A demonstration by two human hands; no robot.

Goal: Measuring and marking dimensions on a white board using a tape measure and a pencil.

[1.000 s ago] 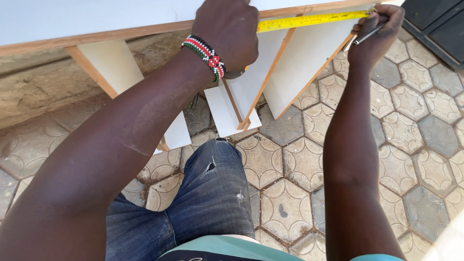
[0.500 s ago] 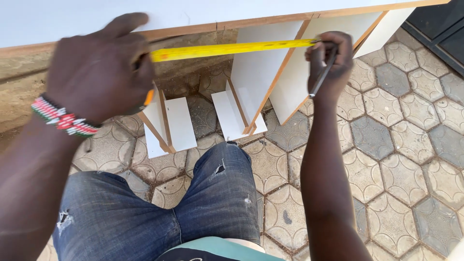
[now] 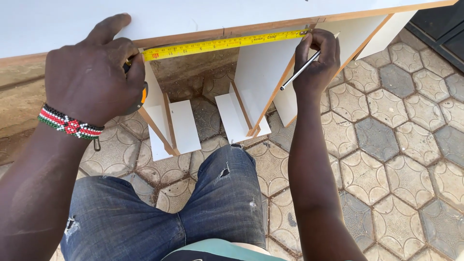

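Head camera looks steeply down, close above the board (image 3: pixel 72 21).

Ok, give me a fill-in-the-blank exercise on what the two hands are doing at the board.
1. The left hand grips the case of a tape measure whose blade is coloured ____.
2. The right hand pins the blade's far end to the white board and also holds a ____.
3. The beaded bracelet sits on the ____ wrist.
4. The ground is paved with ____-shaped pavers.

Missing words: yellow; pencil; left; hexagon
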